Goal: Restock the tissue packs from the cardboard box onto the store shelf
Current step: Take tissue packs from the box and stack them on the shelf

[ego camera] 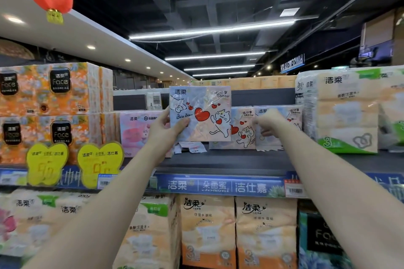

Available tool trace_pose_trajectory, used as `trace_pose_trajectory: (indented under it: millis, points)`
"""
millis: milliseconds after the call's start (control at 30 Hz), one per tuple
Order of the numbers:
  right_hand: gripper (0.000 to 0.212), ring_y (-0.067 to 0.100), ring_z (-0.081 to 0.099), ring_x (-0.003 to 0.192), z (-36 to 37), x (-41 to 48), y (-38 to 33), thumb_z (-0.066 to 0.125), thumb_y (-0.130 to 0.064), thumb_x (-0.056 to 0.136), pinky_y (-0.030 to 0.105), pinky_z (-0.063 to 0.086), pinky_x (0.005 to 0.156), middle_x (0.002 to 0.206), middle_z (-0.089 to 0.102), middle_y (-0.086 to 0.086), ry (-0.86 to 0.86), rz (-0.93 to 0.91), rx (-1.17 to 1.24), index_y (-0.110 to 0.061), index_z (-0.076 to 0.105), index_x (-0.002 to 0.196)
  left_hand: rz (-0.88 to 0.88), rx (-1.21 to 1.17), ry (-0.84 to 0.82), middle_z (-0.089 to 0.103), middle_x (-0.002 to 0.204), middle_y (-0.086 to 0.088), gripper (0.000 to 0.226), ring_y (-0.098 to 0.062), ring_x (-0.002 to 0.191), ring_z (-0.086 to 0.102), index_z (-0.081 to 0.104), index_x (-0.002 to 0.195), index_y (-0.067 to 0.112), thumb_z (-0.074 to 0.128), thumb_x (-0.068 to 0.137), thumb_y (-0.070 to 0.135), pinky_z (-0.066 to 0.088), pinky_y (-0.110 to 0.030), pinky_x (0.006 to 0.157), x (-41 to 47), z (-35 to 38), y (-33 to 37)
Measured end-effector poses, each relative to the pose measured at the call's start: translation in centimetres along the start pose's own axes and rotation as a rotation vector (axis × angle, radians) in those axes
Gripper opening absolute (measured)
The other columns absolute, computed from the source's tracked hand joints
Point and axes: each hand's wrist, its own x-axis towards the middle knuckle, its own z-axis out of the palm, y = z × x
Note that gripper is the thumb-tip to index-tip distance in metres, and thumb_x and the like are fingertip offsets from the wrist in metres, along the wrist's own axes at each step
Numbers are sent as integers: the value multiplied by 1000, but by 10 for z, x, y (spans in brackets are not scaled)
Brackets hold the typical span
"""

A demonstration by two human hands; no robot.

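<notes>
My left hand (166, 131) grips a pale blue tissue pack (201, 113) with red hearts and a cartoon cat, held upright above the dark shelf (229, 162). Two packs of the same design stand on that shelf behind it, one (242, 129) in the middle and one (282, 124) to its right. My right hand (270, 122) rests against the front of the right-hand pack, fingers curled on it. The cardboard box is not in view.
A pink tissue pack (136, 131) and stacked orange Face boxes (54, 111) fill the shelf's left. Large peach and green packs (347, 113) stand at the right. Loose paper bits (192, 147) lie on the shelf. Bigger tissue packs (207, 231) fill the shelf below.
</notes>
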Motion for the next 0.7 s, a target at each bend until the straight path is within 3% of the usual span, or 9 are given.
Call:
trace_pose_trajectory:
  millis: [67,167,267,400,500,567,700]
  points:
    - [40,27,70,90,-19,-16,-9,59,-22,103,40,63,81,103,69,18,-30,-68,219,6,53,130,6,-1,-39,75,115,4,40,-15,102,76,64,131,28,75,94,17,63,-32,82,3,18,-1]
    - [49,31,73,103,-47,-46,-14,56,-48,102,43,60,90,113,73,16,-222,-156,618,-6,60,127,-6,25,-70,75,119,3,41,-17,106,74,62,130,31,75,93,18,63,-43,88,9,53,-5]
    - [52,24,74,105,-68,-66,-5,68,-52,92,41,60,93,115,76,6,-243,-297,455,-13,64,127,-17,20,-68,75,117,5,55,-16,106,74,58,140,26,79,90,21,63,-46,88,14,91,-10]
    - [44,17,75,95,-86,-60,21,84,-13,82,31,62,75,108,75,2,28,-320,349,-14,63,121,-41,57,-81,70,115,3,78,-15,104,72,44,142,24,88,80,35,64,-41,85,14,138,-16]
    - [38,21,75,95,-97,-49,40,85,-3,76,43,62,86,101,76,1,194,-282,348,-22,68,105,-110,38,-119,72,107,-1,58,-14,93,74,44,120,23,87,82,25,64,-34,77,16,172,-15]
    - [39,21,73,96,-104,-48,50,84,1,76,44,61,91,98,75,-2,266,-273,322,-26,68,99,-127,61,-141,74,108,-6,52,-18,93,75,46,109,25,89,80,22,64,-39,78,18,190,-19]
    - [42,25,73,101,-107,-44,69,82,-1,79,44,60,91,109,77,5,343,-238,245,-18,74,117,-68,228,-108,70,114,-1,44,-20,106,68,56,112,21,86,82,25,58,-47,95,19,212,-25]
